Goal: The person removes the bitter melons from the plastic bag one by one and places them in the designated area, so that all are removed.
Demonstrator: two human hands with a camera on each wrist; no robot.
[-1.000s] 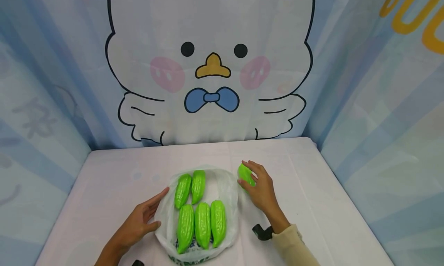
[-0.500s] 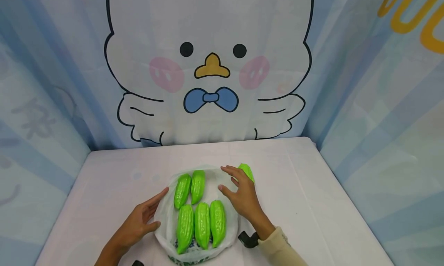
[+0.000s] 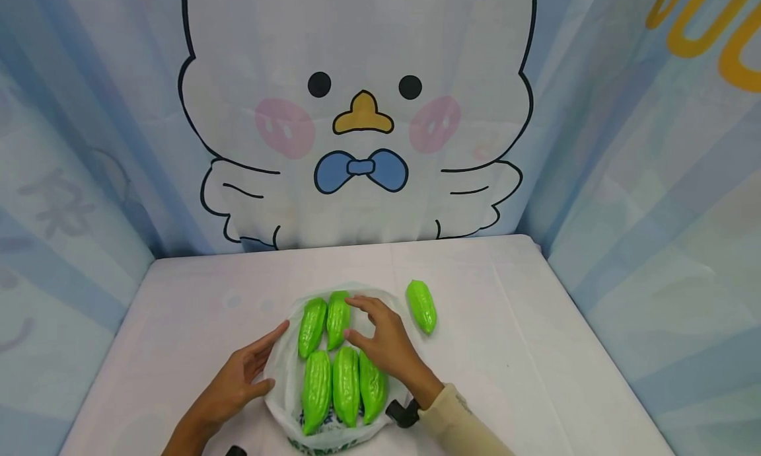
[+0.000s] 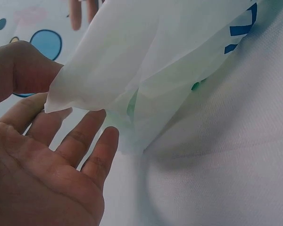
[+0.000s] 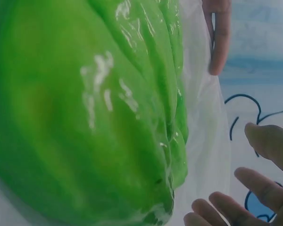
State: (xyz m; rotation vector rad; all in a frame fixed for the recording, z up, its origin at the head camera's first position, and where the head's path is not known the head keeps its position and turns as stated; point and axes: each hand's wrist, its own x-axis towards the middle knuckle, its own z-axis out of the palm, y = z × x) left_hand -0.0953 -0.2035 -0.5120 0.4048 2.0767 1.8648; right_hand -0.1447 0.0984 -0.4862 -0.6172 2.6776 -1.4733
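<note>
A white plastic bag [image 3: 282,377] lies spread on the table, with several bright green, ridged, vegetable-like pieces [image 3: 317,391] in it. At the bag's left edge is the left hand [image 3: 234,380], fingers spread and touching the plastic; its palm [image 4: 42,174] faces the bag in the left wrist view. The right hand [image 3: 389,343] hovers over the bag's right part with fingers apart, its fingertips beside the upper middle green piece [image 3: 337,320]; nothing is held. In the right wrist view the same hand [image 5: 254,193] shows spread fingers near the green pieces [image 5: 85,117].
One more green piece [image 3: 422,307] lies on the table right of the bag. The table [image 3: 505,350] has a pale cloth, and printed curtains [image 3: 368,39] stand behind it and on both sides. A black device is on the right wrist.
The right hand has moved left from the separate green piece to above the bag, leaving that piece on the table. The left hand stays at the bag's edge.
</note>
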